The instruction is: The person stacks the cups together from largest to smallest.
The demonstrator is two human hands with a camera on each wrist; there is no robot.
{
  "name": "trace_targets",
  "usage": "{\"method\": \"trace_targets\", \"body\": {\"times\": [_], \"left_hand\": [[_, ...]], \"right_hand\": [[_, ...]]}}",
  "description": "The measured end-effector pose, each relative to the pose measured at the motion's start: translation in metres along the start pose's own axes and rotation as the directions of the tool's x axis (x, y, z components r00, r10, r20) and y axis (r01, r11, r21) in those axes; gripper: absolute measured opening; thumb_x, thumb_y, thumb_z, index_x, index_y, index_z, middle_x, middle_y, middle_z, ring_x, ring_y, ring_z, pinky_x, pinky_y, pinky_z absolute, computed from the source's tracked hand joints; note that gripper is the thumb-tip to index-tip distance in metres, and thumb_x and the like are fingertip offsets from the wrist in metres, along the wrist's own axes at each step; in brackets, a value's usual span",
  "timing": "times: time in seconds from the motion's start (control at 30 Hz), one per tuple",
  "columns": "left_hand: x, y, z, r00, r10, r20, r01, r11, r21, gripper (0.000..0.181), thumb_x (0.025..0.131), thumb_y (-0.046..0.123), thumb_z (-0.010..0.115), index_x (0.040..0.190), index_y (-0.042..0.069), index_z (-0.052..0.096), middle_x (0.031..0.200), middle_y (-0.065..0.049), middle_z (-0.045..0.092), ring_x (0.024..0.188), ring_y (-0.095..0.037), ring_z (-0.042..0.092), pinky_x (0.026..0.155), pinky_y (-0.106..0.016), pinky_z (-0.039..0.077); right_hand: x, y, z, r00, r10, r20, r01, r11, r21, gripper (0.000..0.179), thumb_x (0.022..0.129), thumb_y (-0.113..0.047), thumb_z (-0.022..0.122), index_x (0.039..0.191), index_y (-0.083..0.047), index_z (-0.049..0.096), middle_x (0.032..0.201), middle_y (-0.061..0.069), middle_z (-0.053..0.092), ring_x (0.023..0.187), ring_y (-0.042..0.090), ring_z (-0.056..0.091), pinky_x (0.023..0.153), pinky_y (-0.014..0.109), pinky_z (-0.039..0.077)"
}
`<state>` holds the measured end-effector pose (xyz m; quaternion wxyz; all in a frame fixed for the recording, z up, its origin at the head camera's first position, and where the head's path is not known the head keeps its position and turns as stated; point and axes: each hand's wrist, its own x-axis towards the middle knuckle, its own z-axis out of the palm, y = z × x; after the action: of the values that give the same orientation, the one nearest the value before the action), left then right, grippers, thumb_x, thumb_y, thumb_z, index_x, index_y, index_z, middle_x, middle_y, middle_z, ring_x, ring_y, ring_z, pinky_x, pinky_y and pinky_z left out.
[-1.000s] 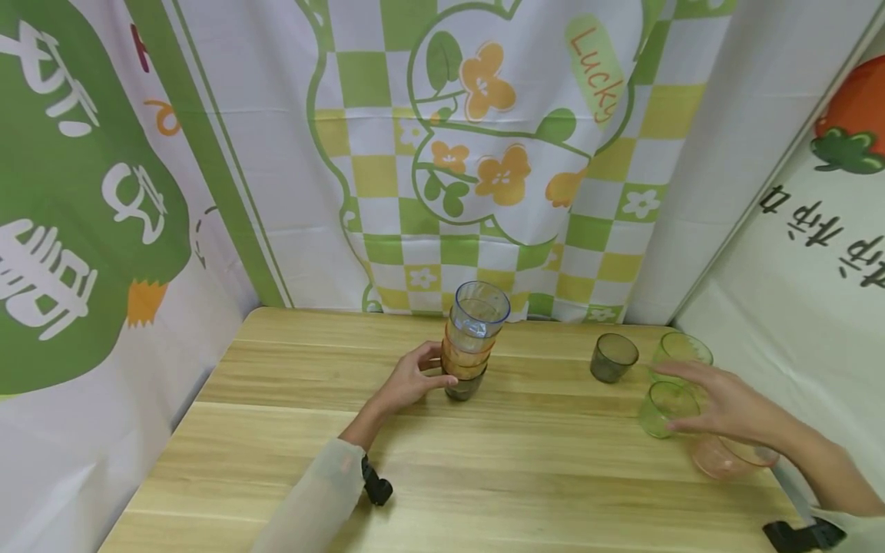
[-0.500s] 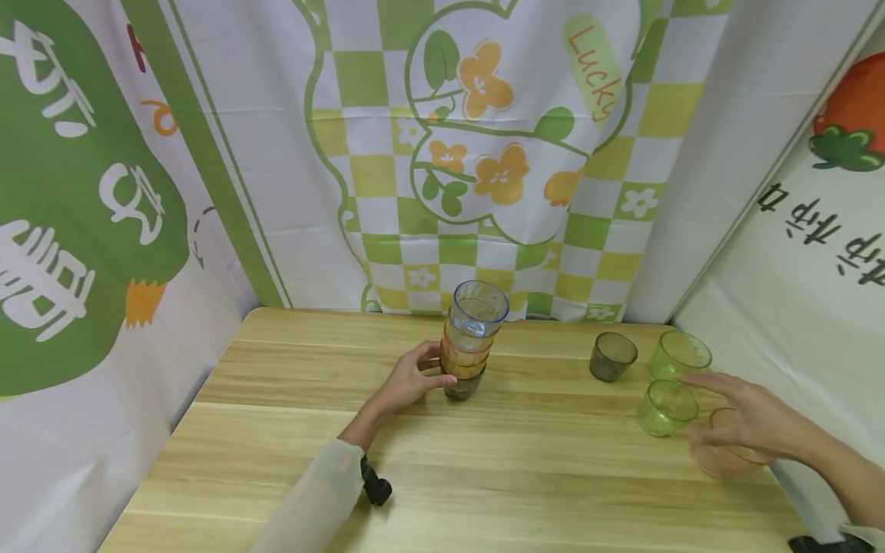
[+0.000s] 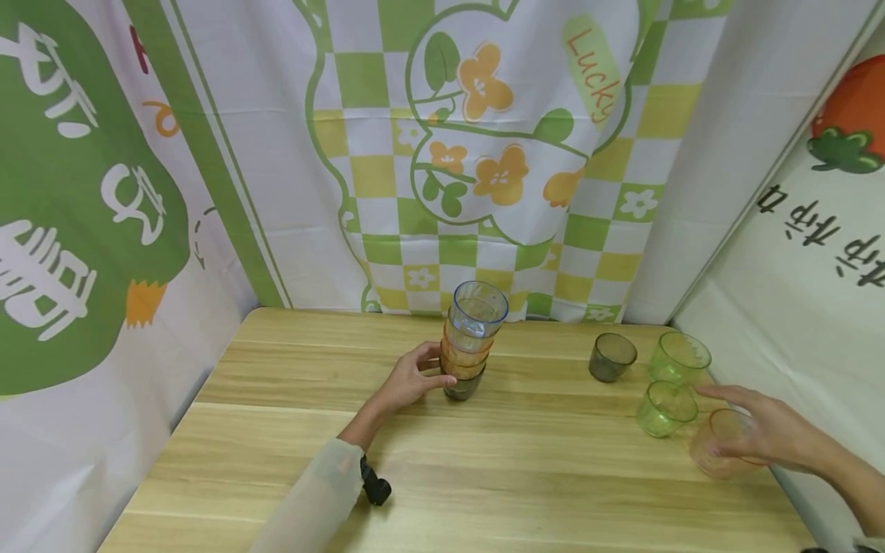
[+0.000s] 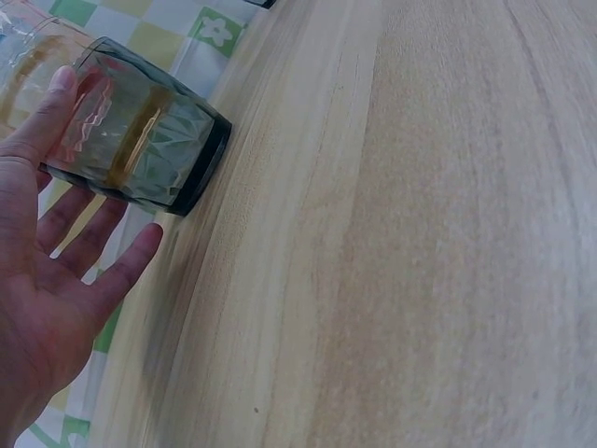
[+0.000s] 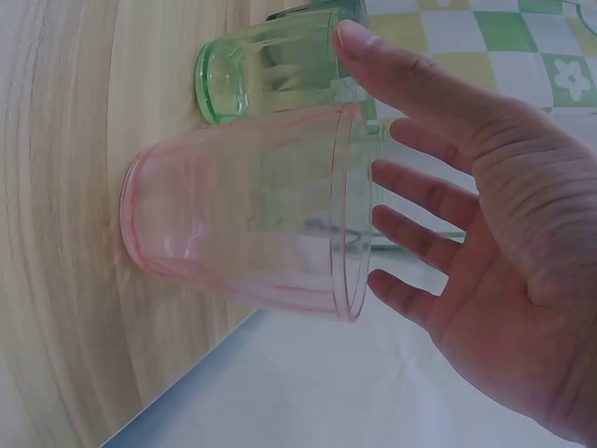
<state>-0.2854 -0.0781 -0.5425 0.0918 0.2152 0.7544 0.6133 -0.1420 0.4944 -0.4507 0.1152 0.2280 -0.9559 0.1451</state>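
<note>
In the head view my left hand (image 3: 408, 382) holds a stack of clear cups low down, thumb in front and fingers behind. A blue-rimmed cup (image 3: 480, 315) tops the stack, amber cups (image 3: 463, 355) sit in the middle, and a dark grey cup (image 4: 177, 140) forms the base. On the right, my right hand (image 3: 781, 434) hovers over a pink cup (image 5: 242, 215) with its fingers spread. The right wrist view has those fingertips right at the pink cup's rim, thumb apart. Just behind that cup stands a small green cup (image 3: 665, 416).
Another, wider green cup (image 3: 677, 359) stands farther back on the right. To its left is a small grey cup (image 3: 611, 359). The wooden table (image 3: 553, 476) ends against a patterned cloth (image 3: 387, 192) behind, with cloth walls on both sides.
My right hand has drawn back from around the green cups and moved right, toward the pink cup. The left hand and the stack have stayed in place.
</note>
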Motion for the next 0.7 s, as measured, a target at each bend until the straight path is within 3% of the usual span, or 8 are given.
{"method": "trace_targets", "body": {"times": [0.1, 0.17, 0.27, 0.43, 0.5, 0.57, 0.63, 0.7], "left_hand": [[0.000, 0.000, 0.000, 1.000, 0.000, 0.002, 0.000, 1.000, 0.003, 0.058, 0.090, 0.021, 0.088, 0.141, 0.012, 0.062, 0.144, -0.013, 0.063, 0.134, -0.041, 0.060, 0.113, -0.058, 0.049], [0.000, 0.000, 0.000, 1.000, -0.001, 0.002, 0.001, 1.000, 0.004, 0.058, 0.090, 0.021, 0.088, 0.141, 0.012, 0.061, 0.145, -0.013, 0.063, 0.134, -0.041, 0.060, 0.113, -0.058, 0.049], [0.000, 0.000, 0.000, 1.000, -0.004, 0.001, 0.004, 1.000, 0.004, 0.058, 0.090, 0.022, 0.088, 0.141, 0.013, 0.062, 0.144, -0.011, 0.063, 0.134, -0.039, 0.060, 0.113, -0.056, 0.049], [0.000, 0.000, 0.000, 1.000, -0.006, -0.003, 0.006, 1.000, 0.008, 0.058, 0.090, 0.025, 0.089, 0.140, 0.015, 0.062, 0.143, -0.008, 0.064, 0.134, -0.037, 0.061, 0.112, -0.055, 0.050], [0.000, 0.001, -0.001, 1.000, -0.012, -0.003, 0.012, 1.000, 0.010, 0.058, 0.089, 0.026, 0.089, 0.139, 0.016, 0.063, 0.143, -0.007, 0.064, 0.134, -0.036, 0.061, 0.112, -0.055, 0.050], [0.000, 0.001, -0.001, 1.000, -0.014, -0.002, 0.014, 1.000, 0.014, 0.058, 0.089, 0.028, 0.089, 0.139, 0.016, 0.063, 0.143, -0.007, 0.064, 0.134, -0.036, 0.061, 0.112, -0.054, 0.051], [0.000, 0.001, -0.001, 1.000, -0.018, -0.001, 0.018, 1.000, 0.015, 0.058, 0.089, 0.028, 0.090, 0.140, 0.017, 0.063, 0.143, -0.006, 0.064, 0.134, -0.035, 0.061, 0.112, -0.053, 0.051], [0.000, 0.001, 0.000, 1.000, -0.019, -0.001, 0.019, 1.000, 0.015, 0.058, 0.089, 0.028, 0.089, 0.140, 0.018, 0.063, 0.144, -0.006, 0.064, 0.134, -0.035, 0.061, 0.112, -0.053, 0.051]], "right_hand": [[-0.004, 0.001, 0.000, 0.998, 0.038, 0.040, -0.038, 0.999, 0.014, 0.094, 0.055, -0.030, 0.105, 0.134, 0.001, 0.065, 0.129, 0.030, 0.067, 0.115, 0.011, 0.061, 0.089, -0.001, 0.032], [-0.006, 0.002, -0.001, 0.996, 0.063, 0.063, -0.065, 0.998, 0.023, 0.092, 0.058, -0.029, 0.104, 0.135, 0.001, 0.064, 0.131, 0.031, 0.066, 0.114, 0.016, 0.062, 0.086, 0.004, 0.038], [-0.008, 0.003, -0.003, 0.992, 0.095, 0.089, -0.101, 0.993, 0.062, 0.087, 0.064, -0.025, 0.103, 0.136, 0.003, 0.063, 0.135, 0.031, 0.064, 0.116, -0.001, 0.055, 0.082, 0.013, 0.046], [-0.014, 0.006, -0.001, 0.989, 0.107, 0.100, -0.118, 0.988, 0.102, 0.082, 0.069, -0.020, 0.100, 0.139, 0.002, 0.062, 0.135, 0.031, 0.063, 0.116, -0.012, 0.046, 0.078, 0.024, 0.053], [-0.017, 0.008, 0.001, 0.991, 0.102, 0.087, -0.110, 0.988, 0.104, 0.082, 0.068, -0.019, 0.100, 0.138, -0.001, 0.064, 0.137, 0.018, 0.065, 0.117, -0.014, 0.045, 0.078, 0.024, 0.053], [-0.020, 0.010, 0.003, 0.993, 0.095, 0.069, -0.102, 0.988, 0.112, 0.082, 0.065, -0.019, 0.102, 0.137, -0.004, 0.066, 0.139, -0.007, 0.062, 0.117, -0.020, 0.039, 0.078, 0.022, 0.053], [-0.022, 0.012, 0.004, 0.995, 0.083, 0.058, -0.090, 0.988, 0.123, 0.082, 0.064, -0.018, 0.102, 0.136, -0.004, 0.066, 0.139, -0.030, 0.050, 0.118, -0.023, 0.036, 0.077, 0.019, 0.052], [-0.023, 0.012, 0.005, 0.996, 0.073, 0.052, -0.079, 0.988, 0.133, 0.082, 0.063, -0.017, 0.102, 0.137, -0.004, 0.066, 0.137, -0.041, 0.037, 0.118, -0.026, 0.032, 0.076, 0.019, 0.054]]}}
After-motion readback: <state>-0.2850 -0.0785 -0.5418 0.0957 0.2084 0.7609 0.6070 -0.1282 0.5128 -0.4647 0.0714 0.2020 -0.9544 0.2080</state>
